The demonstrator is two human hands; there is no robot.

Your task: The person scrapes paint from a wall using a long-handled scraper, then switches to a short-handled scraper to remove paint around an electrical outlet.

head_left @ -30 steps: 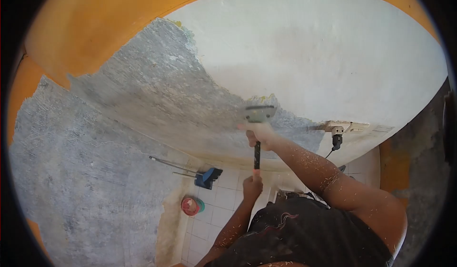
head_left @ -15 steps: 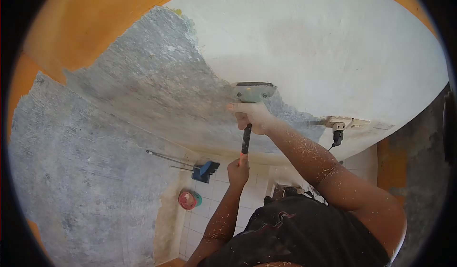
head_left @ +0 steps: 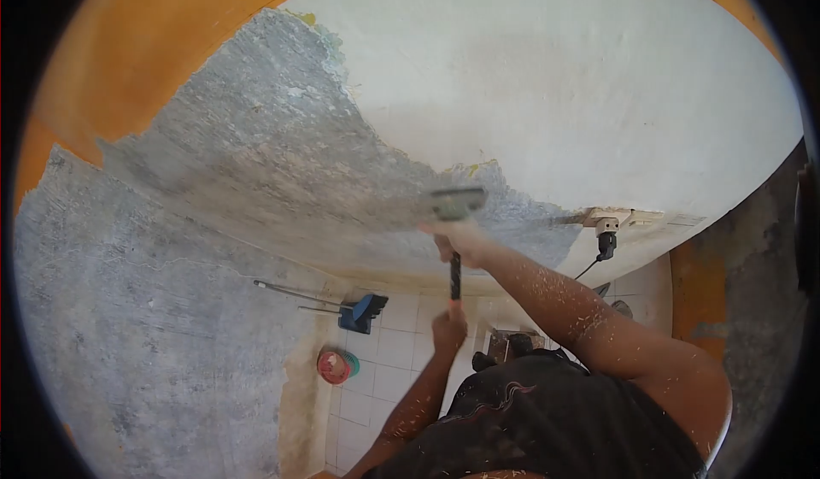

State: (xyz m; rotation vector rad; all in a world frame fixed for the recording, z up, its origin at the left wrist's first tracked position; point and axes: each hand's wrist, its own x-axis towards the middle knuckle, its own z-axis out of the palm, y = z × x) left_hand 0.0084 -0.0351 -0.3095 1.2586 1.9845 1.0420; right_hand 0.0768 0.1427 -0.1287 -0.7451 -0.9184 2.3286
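Note:
A paint scraper (head_left: 457, 203) with a wide head and a black handle is held against or close to the wall, its head smeared by motion. My right hand (head_left: 461, 241) is closed on the scraper just below the head. Lower down, my left hand (head_left: 449, 331) wraps around the end of the handle. Around the scraper, the wall shows a rough grey stripped patch (head_left: 282, 129) with a ragged edge against the white paint (head_left: 530, 86). Pale flakes cling to both my arms.
A black plug sits in a wall socket (head_left: 607, 226) to the right, its cord hanging down. On the tiled floor (head_left: 354, 406) stand a blue dustpan (head_left: 363, 313) with long handles beside it and a red and green bucket (head_left: 335, 365). Orange paint (head_left: 162, 43) borders the wall.
The scraper has come down the wall, along with both my hands. A ragged paint edge with yellow specks now shows above the head, where the head was before.

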